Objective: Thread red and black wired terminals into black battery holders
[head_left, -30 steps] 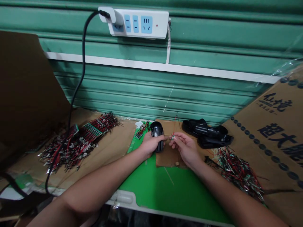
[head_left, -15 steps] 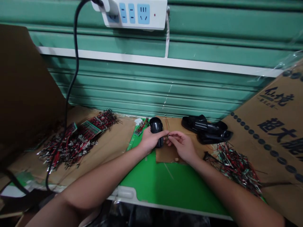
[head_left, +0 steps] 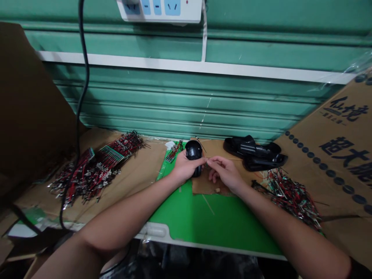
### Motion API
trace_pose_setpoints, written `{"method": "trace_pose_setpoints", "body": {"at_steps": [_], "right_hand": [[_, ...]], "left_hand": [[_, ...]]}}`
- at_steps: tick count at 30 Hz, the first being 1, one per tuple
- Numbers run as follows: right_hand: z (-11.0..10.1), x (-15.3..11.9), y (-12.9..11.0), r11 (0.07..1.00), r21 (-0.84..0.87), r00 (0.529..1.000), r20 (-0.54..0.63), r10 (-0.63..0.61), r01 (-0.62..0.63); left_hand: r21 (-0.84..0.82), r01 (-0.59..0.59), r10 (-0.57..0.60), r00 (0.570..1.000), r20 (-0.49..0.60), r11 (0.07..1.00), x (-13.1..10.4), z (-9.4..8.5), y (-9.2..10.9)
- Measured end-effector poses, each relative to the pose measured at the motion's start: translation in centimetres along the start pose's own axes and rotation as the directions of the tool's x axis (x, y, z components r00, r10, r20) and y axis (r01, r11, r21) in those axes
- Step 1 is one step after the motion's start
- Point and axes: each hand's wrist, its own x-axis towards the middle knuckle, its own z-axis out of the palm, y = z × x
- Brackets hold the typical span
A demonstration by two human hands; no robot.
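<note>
My left hand (head_left: 183,167) is wrapped round a glossy black rounded plastic housing (head_left: 193,149), its thumb stretched across the front toward the right. A thin wire seems to stick up at the housing's upper right side. At the tip of that thumb, my right hand (head_left: 226,173) is closed in a pinch, thumb against index finger. Whatever lies in the pinch is too small to make out. Both hands are over a piece of brown cardboard (head_left: 207,188) on the green board (head_left: 209,223).
Bundles of red and black wired parts (head_left: 95,170) lie on the left cardboard; a smaller bunch (head_left: 174,151) is beside my left hand. More black housings (head_left: 252,151) and a wire heap (head_left: 293,197) are on the right. A black cable (head_left: 83,93) hangs at left below a power strip (head_left: 162,11).
The view has shifted slightly, so the wall sits higher. The housing in my left hand has turned a little, and a thin wire now shows above it. My right hand's lower fingers have spread.
</note>
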Motion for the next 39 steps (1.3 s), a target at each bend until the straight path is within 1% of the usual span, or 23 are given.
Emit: {"method": "trace_pose_setpoints", "body": {"at_steps": [3, 6, 9, 13, 17, 20, 24, 26, 27, 30, 33, 35, 39], "right_hand": [[-0.3, 0.0, -0.1, 0.998, -0.013, 0.996, 0.062, 0.058, -0.057], [-0.3, 0.0, -0.2, 0.998, 0.026, 0.995, 0.083, 0.047, -0.049], [-0.2, 0.0, -0.3, 0.995, 0.079, 0.995, 0.087, 0.049, -0.056], [-0.1, -0.1, -0.1, 0.996, 0.083, 0.995, 0.091, 0.031, -0.038], [0.0, -0.2, 0.1, 0.997, 0.078, 0.997, 0.077, -0.008, 0.002], [0.1, -0.2, 0.1, 0.998, 0.060, 0.997, 0.074, -0.021, 0.016], [0.1, -0.2, 0.2, 1.000, 0.024, 0.997, 0.078, -0.022, 0.020], [0.0, -0.1, 0.3, 0.999, 0.024, 0.998, 0.063, -0.031, 0.030], [0.0, 0.0, 0.3, 0.999, 0.028, 0.998, 0.048, -0.042, 0.040], [-0.3, 0.2, 0.4, 0.996, 0.037, 0.997, -0.011, -0.077, 0.077], [-0.5, 0.5, 0.4, 0.992, 0.053, 0.992, -0.067, -0.108, 0.112], [-0.5, 0.5, 0.4, 0.987, 0.051, 0.984, -0.104, -0.144, 0.150], [-0.6, 0.5, 0.5, 0.975, -0.007, 0.962, -0.162, -0.221, 0.223]], "left_hand": [[0.021, -0.031, 0.030, 0.999, 0.034, 0.999, 0.1, -0.1, 0.1], [0.010, -0.032, 0.032, 0.998, 0.049, 0.999, 0.1, -0.1, 0.1], [-0.023, -0.004, 0.005, 0.999, 0.049, 1.000, 0.0, 0.0, 0.0], [-0.058, 0.031, -0.029, 0.999, 0.031, 0.998, -0.1, 0.2, 0.1], [-0.053, 0.019, -0.018, 1.000, 0.020, 0.998, 0.1, 0.2, 0.1], [-0.006, -0.018, 0.019, 0.999, 0.029, 1.000, 0.3, 0.0, -0.1], [0.130, -0.093, 0.093, 0.996, 0.006, 0.987, 0.4, -0.2, -0.4], [0.147, -0.115, 0.116, 0.993, 0.004, 0.982, 0.4, -0.2, -0.3], [0.130, -0.116, 0.116, 0.993, 0.003, 0.985, 0.3, -0.1, -0.1], [0.004, -0.057, 0.057, 0.998, 0.023, 0.998, 0.3, 0.1, 0.2], [-0.127, 0.070, -0.061, 0.996, 0.071, 0.989, 0.4, 0.1, 0.1], [-0.148, 0.123, -0.112, 0.990, 0.081, 0.981, 0.6, 0.0, -0.3], [-0.108, 0.165, -0.152, 0.980, 0.126, 0.980, 0.5, 0.1, -1.3]]}}
